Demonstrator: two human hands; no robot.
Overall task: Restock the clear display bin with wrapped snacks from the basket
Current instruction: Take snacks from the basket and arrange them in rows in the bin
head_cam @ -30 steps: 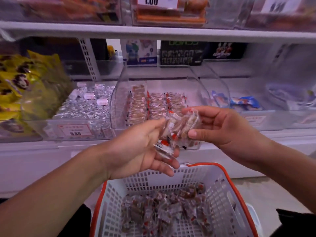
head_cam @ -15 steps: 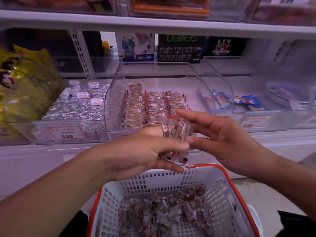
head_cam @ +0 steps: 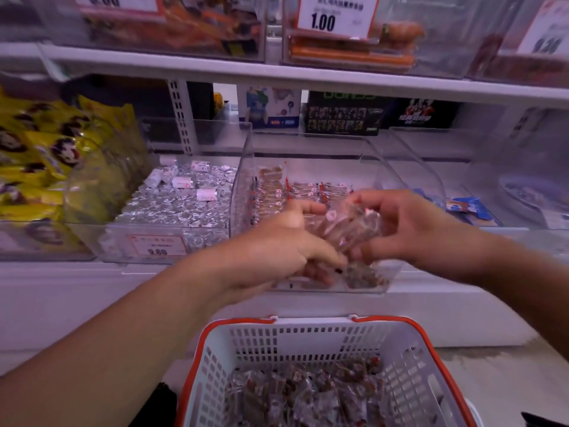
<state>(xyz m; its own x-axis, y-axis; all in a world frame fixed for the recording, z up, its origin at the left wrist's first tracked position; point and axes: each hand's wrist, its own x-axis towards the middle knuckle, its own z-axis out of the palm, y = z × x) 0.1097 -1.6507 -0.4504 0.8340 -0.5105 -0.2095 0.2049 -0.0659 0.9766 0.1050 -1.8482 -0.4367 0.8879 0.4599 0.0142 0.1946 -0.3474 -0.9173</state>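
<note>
Both hands, left (head_cam: 277,245) and right (head_cam: 409,229), are gripping one bunch of snacks (head_cam: 345,229) at the bin's (head_cam: 308,149) front edge; the basket (head_cam: 409,359) is sitting below the shelf (head_cam: 308,77).

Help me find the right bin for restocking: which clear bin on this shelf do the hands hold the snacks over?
The middle clear bin, holding neat rows of red-trimmed wrapped snacks; the one to its left holds silver foil candies.
</note>
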